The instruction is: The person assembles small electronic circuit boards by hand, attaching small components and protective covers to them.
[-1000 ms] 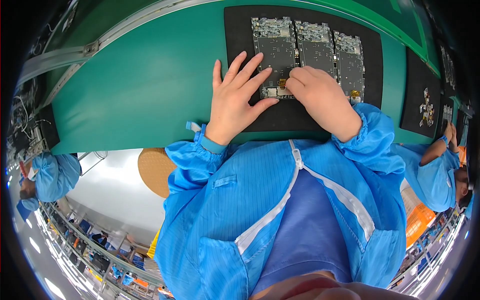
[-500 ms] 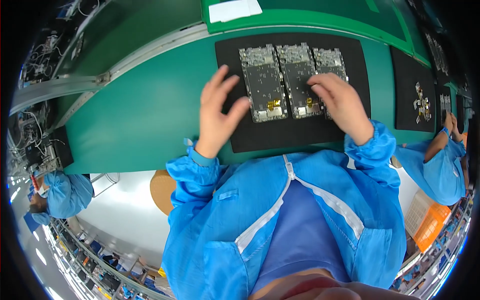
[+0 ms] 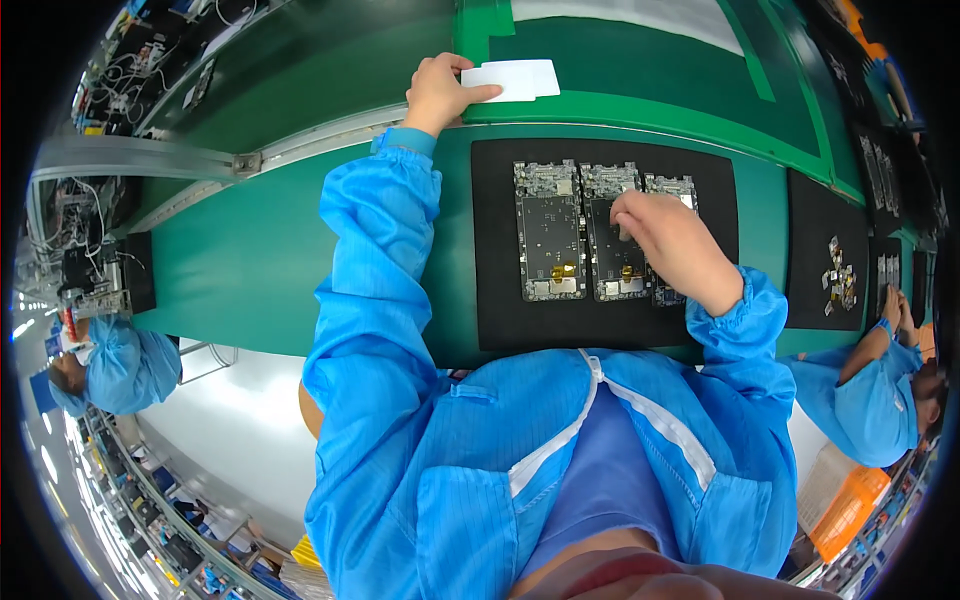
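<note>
My left hand [image 3: 437, 97] is stretched far forward, its thumb and fingers closed on the near left end of a white card [image 3: 508, 84]. A second white card [image 3: 546, 74] shows partly behind it, on the green ledge. Three bare circuit boards lie side by side on a black mat [image 3: 560, 328]: a left board [image 3: 548, 232], a middle board [image 3: 604, 245] and a right board [image 3: 668, 184]. Bits of gold tape mark the left and middle ones. Over the middle and right boards hovers my right hand [image 3: 685, 245], fingertips pinched together; whatever they may hold is hidden.
A green bench [image 3: 250, 275] runs under the mat. Beyond it rises a ledge edged with bright green tape [image 3: 640, 122]. To the right, another black mat [image 3: 808, 255] bears small parts [image 3: 840, 285]. One co-worker [image 3: 860, 395] sits at right, another [image 3: 125, 365] at far left.
My left hand has gone from open beside the left board forward to the white cards and closed on one. My right hand stays over the boards. The view has shifted, so the boards appear lower.
</note>
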A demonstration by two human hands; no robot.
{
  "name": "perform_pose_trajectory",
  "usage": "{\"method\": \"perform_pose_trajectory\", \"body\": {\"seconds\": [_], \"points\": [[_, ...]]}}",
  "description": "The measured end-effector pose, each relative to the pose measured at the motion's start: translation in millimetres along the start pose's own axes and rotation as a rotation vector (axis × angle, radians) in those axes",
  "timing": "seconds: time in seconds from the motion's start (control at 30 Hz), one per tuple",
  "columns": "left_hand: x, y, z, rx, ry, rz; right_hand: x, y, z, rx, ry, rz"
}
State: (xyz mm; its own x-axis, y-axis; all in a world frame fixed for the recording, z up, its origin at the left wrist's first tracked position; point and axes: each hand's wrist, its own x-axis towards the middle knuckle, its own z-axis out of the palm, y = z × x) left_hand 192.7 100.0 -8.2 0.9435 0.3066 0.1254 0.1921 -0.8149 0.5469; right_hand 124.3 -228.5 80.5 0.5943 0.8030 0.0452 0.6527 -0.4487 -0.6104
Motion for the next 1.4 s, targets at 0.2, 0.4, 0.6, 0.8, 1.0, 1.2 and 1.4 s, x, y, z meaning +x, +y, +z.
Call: {"method": "perform_pose_trajectory", "body": {"seconds": [0.2, 0.4, 0.6, 0.8, 1.0, 1.2, 1.4], "points": [[-14.8, -10.7, -15.4, -0.279, 0.116, 0.049, 43.4, 7.6, 5.2, 0.037, -0.013, -0.039], [-91.6, -2.4, -47.2, -0.836, 0.014, -0.017, 77.2, 8.5, 42.4, -0.053, -0.05, -0.057], [-169.8, 7.1, -61.1, -0.859, -0.08, -0.279, 81.7, 27.7, 56.3, 0.081, -0.049, -0.152], [-196.0, 21.7, -51.7, -0.896, -0.02, -0.271, 80.4, 22.9, 47.6, 0.337, -0.12, -0.044], [-196.7, 30.0, -60.1, -0.679, -0.148, -0.264, 77.7, 26.7, 50.0, 0.376, -0.072, -0.077], [-195.5, 27.7, -61.8, -0.791, -0.091, -0.221, 75.6, 22.0, 46.1, 0.411, -0.092, -0.049], [-196.8, 34.0, -66.2, -0.673, -0.178, -0.243, 72.8, 25.4, 48.7, 0.46, -0.033, -0.1]]}}
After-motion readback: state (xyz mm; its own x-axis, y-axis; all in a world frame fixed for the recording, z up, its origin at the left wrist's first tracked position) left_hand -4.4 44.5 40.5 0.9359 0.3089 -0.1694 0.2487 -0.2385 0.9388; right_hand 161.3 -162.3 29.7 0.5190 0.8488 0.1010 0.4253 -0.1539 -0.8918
